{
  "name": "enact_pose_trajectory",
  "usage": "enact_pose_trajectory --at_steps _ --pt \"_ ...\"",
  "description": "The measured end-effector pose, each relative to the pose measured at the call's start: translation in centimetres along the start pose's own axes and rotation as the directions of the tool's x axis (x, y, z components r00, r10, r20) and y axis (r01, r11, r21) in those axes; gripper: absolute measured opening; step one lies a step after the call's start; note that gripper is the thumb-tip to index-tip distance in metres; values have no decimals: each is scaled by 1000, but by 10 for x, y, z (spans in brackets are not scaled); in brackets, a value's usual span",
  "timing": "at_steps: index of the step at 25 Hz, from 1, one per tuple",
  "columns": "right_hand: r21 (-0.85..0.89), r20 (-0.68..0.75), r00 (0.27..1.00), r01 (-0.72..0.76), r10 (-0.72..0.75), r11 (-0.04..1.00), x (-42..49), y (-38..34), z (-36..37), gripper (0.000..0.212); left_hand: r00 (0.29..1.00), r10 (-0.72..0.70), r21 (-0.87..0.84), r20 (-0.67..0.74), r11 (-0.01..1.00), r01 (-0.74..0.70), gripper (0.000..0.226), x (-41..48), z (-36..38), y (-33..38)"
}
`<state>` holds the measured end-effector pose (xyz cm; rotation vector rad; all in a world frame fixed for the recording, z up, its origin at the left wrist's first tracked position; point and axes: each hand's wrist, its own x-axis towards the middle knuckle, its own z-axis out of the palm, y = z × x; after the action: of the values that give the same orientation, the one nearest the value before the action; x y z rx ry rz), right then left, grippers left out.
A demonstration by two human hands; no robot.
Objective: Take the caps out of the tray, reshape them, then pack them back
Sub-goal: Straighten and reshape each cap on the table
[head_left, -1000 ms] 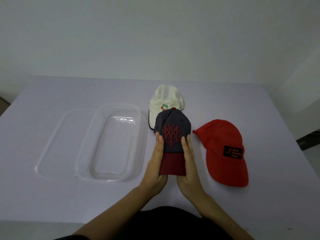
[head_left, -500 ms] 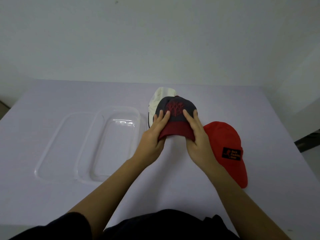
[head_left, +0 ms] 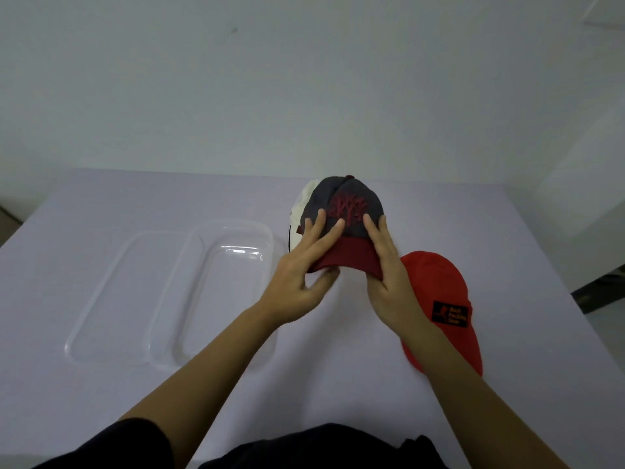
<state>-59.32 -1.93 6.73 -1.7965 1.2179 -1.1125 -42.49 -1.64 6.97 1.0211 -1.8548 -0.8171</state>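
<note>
Bright red fabric cap (head_left: 436,286) with a black patch lies on the pale surface (head_left: 101,204), well right of the clear plastic tray (head_left: 267,238). Just right of the tray's far end, left hand (head_left: 297,275) and right hand (head_left: 389,282) grip a grey cap with maroon brim (head_left: 351,201), fingers (head_left: 333,231) spread over it, left thumb under the brim. Cream cap (head_left: 301,211) lies partly hidden behind it, beside the tray's far right corner.
</note>
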Motion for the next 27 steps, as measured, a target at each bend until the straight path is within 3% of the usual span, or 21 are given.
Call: enact_pose_trajectory --at_steps 2,3,5,6,8,10,12,14,16,18,20,21,23,27 --pt "-100 68 997 40 -34 994 -9 3 -14 76 992 57 -38 110 998 -53 80 -6 -19 -9" --pt "-127 99 994 59 -47 990 -13 3 -18 80 997 -7 -87 76 996 14 85 -5 -27 -6" --pt "-167 171 982 113 -84 979 -22 1 -16 86 966 -244 -193 -85 955 224 79 10 -37 -12" --pt "-194 212 971 151 -109 969 -26 0 -11 85 922 -373 -269 -100 903 336 73 21 -39 -15" --pt "-246 271 951 219 -150 944 -34 2 1 80 847 -531 -426 30 760 491 70 38 -42 -23" --pt "-302 275 946 252 -170 919 -39 5 10 81 837 -538 -369 98 761 533 60 46 -44 -22" --pt "-361 277 944 277 -181 890 -44 10 12 87 833 -552 -283 41 793 539 47 48 -48 -19" --pt "-437 319 934 296 -161 849 -47 15 9 98 811 -584 -356 -42 767 533 37 53 -51 -17" --pt "-474 314 947 214 -63 854 -46 15 -1 109 787 -612 -434 -78 732 526 35 56 -55 -12" --pt "-380 181 983 33 39 924 -36 8 -13 98 788 -613 -426 -54 728 537 31 59 -56 -10" --pt "-110 42 991 -125 131 986 -17 2 -18 63 807 -590 -384 1 745 545 27 60 -49 -1" --pt "80 75 977 -205 199 976 -4 -3 -19 50 819 -573 -381 31 751 540 26 62 -43 5" --pt "384 277 925 -353 258 853 18 -4 -17 57 828 -553 -407 95 737 539 26 66 -31 16" --pt "550 331 897 -436 294 712 39 14 -19 66 789 -581 -374 197 699 609 42 67 -31 13"
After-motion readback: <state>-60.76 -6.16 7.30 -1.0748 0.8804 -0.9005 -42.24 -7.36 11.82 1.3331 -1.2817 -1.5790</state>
